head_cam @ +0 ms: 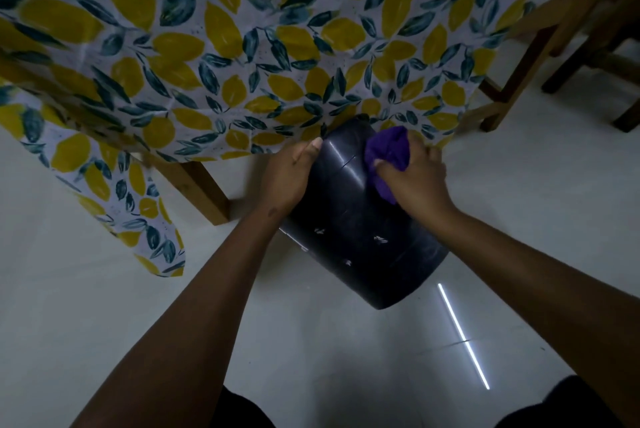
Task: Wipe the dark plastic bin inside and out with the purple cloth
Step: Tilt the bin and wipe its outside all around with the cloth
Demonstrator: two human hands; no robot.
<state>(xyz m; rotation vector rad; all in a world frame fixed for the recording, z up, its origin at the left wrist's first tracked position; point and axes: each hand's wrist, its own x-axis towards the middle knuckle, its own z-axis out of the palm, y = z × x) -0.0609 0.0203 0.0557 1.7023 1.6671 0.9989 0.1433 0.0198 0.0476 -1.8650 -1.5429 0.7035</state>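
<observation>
Wiping hand: right hand (414,181) clutches bunched purple cloth (388,150) against dark plastic bin (353,230), upper side
Steadying hand: left hand (287,178) grips its left flank, fingers curled
Bin: tipped over between both hands, far end at tablecloth (242,57) hem

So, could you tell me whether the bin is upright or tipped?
Tipped: the bin lies slanted, its side wall facing up, left hand holding it, purple cloth pressed on that wall.
</observation>
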